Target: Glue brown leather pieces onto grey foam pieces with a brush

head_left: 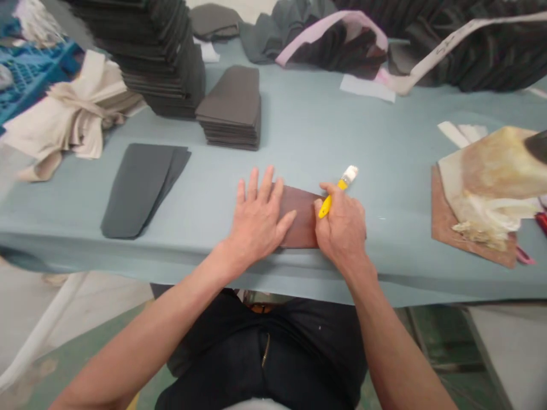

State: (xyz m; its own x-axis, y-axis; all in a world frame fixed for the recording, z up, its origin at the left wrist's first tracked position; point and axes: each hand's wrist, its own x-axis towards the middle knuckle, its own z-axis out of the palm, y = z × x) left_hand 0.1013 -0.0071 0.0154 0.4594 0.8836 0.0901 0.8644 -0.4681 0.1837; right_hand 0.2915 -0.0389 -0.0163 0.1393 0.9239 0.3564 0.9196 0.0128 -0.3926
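Note:
A brown leather piece [302,219] lies flat near the front edge of the pale blue table [325,142]. My left hand [258,219] rests on its left part, fingers spread flat. My right hand [342,228] sits at the piece's right edge, closed around a yellow-handled brush [339,191] whose white bristle end points up and away to the right. The brush handle is partly hidden in my fist.
Dark grey cut pieces [139,188] lie to the left. A low stack [233,108] and a tall stack [158,51] stand behind. Cream cloth [72,114] is at far left. A glue-stained board [482,210] sits right. Dark fabric heaps [427,40] line the back.

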